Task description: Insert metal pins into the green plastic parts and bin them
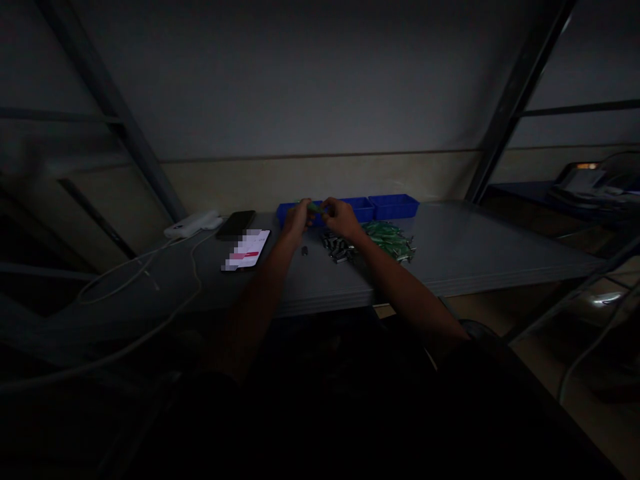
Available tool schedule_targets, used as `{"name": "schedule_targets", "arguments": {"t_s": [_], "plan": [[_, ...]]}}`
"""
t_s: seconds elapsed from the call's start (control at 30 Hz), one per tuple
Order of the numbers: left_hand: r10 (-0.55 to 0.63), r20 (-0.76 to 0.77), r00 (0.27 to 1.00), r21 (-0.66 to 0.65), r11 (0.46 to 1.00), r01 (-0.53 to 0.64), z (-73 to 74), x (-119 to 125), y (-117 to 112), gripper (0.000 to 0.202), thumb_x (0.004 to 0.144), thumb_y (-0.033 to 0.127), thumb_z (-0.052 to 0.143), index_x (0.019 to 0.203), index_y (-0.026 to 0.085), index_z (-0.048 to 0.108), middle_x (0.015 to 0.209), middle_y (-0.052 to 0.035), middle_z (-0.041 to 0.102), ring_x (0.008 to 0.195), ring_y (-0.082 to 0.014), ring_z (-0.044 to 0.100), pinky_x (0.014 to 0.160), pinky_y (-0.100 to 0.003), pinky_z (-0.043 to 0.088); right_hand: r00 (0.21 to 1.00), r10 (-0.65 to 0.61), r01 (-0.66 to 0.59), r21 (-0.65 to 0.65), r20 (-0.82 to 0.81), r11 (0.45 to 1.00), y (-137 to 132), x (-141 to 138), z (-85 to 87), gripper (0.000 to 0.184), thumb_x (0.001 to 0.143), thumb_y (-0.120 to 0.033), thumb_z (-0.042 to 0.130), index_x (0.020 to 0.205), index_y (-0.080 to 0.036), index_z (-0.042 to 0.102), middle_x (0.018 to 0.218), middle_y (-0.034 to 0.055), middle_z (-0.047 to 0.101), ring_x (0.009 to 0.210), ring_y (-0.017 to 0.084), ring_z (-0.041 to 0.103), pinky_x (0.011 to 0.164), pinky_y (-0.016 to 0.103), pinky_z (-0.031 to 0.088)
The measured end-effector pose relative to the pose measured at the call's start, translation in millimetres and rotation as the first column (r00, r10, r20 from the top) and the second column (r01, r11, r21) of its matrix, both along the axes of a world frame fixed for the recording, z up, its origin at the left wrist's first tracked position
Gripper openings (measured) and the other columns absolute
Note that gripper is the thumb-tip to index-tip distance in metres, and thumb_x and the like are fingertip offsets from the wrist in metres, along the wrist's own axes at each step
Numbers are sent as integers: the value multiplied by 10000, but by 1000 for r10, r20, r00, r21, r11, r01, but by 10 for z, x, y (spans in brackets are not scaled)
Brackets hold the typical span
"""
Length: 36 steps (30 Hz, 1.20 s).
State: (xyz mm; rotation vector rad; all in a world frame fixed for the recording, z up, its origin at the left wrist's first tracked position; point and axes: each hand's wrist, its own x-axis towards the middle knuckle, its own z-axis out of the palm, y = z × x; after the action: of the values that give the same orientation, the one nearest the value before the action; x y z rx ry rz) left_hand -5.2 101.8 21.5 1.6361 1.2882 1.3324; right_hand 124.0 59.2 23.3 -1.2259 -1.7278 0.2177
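My left hand (pixel 299 219) and my right hand (pixel 339 217) are raised close together over the table, in front of the blue bins. Between them is a small green piece (pixel 315 208), its exact kind too small and dark to make out. The fingers of both hands are closed on it. Below and to the right of my right hand lies a heap of green pieces with shiny metal ends (pixel 387 239). Darker metal parts (pixel 338 249) lie at the heap's left side, partly hidden by my right forearm. One small dark part (pixel 305 251) sits alone near my left wrist.
Blue bins (pixel 394 206) stand in a row along the wall. On the left of the grey table (pixel 465 243) are a lit phone (pixel 249 249), a dark phone-like slab (pixel 237 225), a white power strip (pixel 193 225) and loose white cables (pixel 196 263). Metal posts rise at both sides.
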Motion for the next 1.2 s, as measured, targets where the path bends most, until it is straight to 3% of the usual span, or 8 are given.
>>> {"name": "schedule_targets", "arguments": {"t_s": [0.13,0.3,0.43,0.6,0.83,0.97,1.1,1.2], "plan": [[55,125,991,-82,996,-45,28,20,-17,282,789,397,452,787,183,635,763,-58,699,625,-156,622,495,-242,409,999,-31,30,-23,-35,999,13,18,14,329,700,-132,481,978,-133,657,606,-38,529,589,114,464,637,227,368],[56,44,997,101,993,-60,43,26,-75,164,766,257,513,807,178,650,775,-25,686,723,-157,633,579,-224,444,998,-16,9,-110,-58,994,18,28,40,263,758,-149,481,913,-110,690,649,-8,579,634,118,509,666,229,381],[20,-131,991,353,935,28,30,64,-141,164,782,219,550,862,158,680,871,-43,705,835,-172,634,746,-248,470,977,-20,-22,-194,-213,981,40,23,32,430,876,-452,448,718,-114,662,544,-4,515,574,117,508,595,222,368],[-19,-234,972,436,892,123,16,103,-181,208,784,199,584,953,164,700,995,-54,709,902,-172,629,846,-262,464,893,-44,-86,-264,-448,961,73,58,37,572,788,-675,479,631,-139,602,457,-6,477,472,106,478,492,214,341],[-19,-300,954,460,873,163,-28,77,-114,245,752,174,616,979,197,704,1002,-53,687,918,-175,609,879,-302,471,839,-18,-142,-250,-543,958,89,77,18,399,823,-452,507,560,-155,537,411,-38,416,395,75,371,420,208,276],[-13,-314,949,500,848,177,-39,83,-97,227,742,170,622,950,211,705,1004,-53,654,994,-178,583,929,-307,448,869,-26,-106,-236,-494,966,149,89,-36,329,774,-366,532,515,-167,494,417,-52,392,397,65,322,415,208,238],[28,-270,962,469,877,106,-21,91,-120,149,788,255,598,875,193,701,977,-59,654,964,-180,588,897,-296,446,914,-66,-12,-189,-399,982,174,99,-52,226,751,-275,501,572,-150,556,468,-53,429,455,75,363,465,201,264],[64,-211,975,377,926,21,-5,86,-119,265,850,371,516,812,177,692,903,-65,683,901,-189,611,848,-295,446,947,-90,51,-133,-309,990,156,102,-31,206,750,-226,483,623,-126,611,517,-40,475,517,88,419,523,201,307]]}}
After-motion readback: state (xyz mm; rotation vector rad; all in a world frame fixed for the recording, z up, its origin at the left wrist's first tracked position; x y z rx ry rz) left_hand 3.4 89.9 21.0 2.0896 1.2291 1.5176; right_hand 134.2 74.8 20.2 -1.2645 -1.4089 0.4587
